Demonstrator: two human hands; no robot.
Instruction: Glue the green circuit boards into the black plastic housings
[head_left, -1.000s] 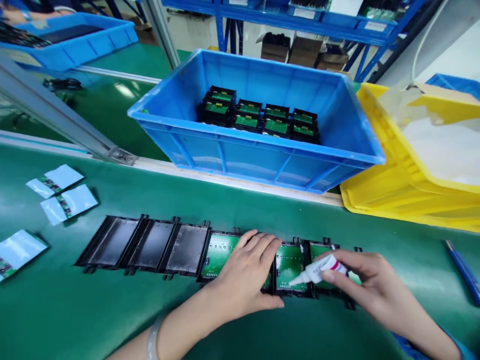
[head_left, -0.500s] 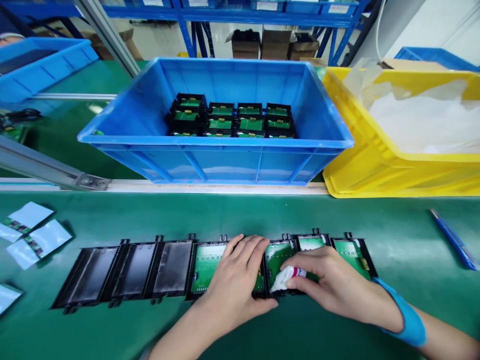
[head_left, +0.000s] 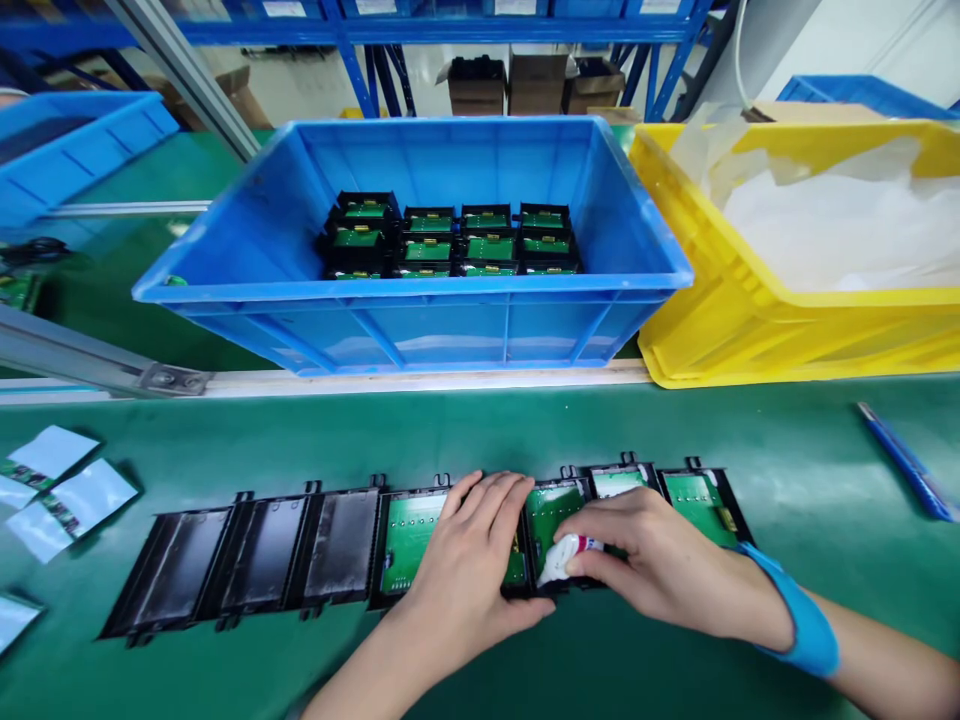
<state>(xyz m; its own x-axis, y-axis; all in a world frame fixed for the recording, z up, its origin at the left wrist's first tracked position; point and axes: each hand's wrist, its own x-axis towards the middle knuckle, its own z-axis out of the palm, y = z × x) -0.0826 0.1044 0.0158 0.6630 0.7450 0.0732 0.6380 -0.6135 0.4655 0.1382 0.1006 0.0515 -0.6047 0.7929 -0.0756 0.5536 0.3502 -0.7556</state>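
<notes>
A row of black plastic cases [head_left: 337,555] lies side by side across the green bench. The left ones show bare insides; those on the right hold green circuit boards [head_left: 409,540]. My left hand [head_left: 476,560] lies over a case with a board, fingers across its far edge and thumb at its near edge, steadying it. Between thumb and fingers, my right hand [head_left: 660,560] pinches a small white squeeze tube [head_left: 559,560] with red and purple print. The tube tilts down, its nozzle at the near left corner of the case beside my left hand. A blue wristband [head_left: 802,620] circles my right wrist.
Behind the row stands a blue bin [head_left: 412,320] with several board-filled cases. A yellow bin [head_left: 810,335] with white wrapping is beside it. A blue pen [head_left: 904,460] lies at right. White packets with small boards [head_left: 71,505] lie at left. A metal frame [head_left: 176,75] rises behind.
The view has shifted slightly. Both hands keep nearly the same place on the cases, with the tube's nozzle still at the same corner.
</notes>
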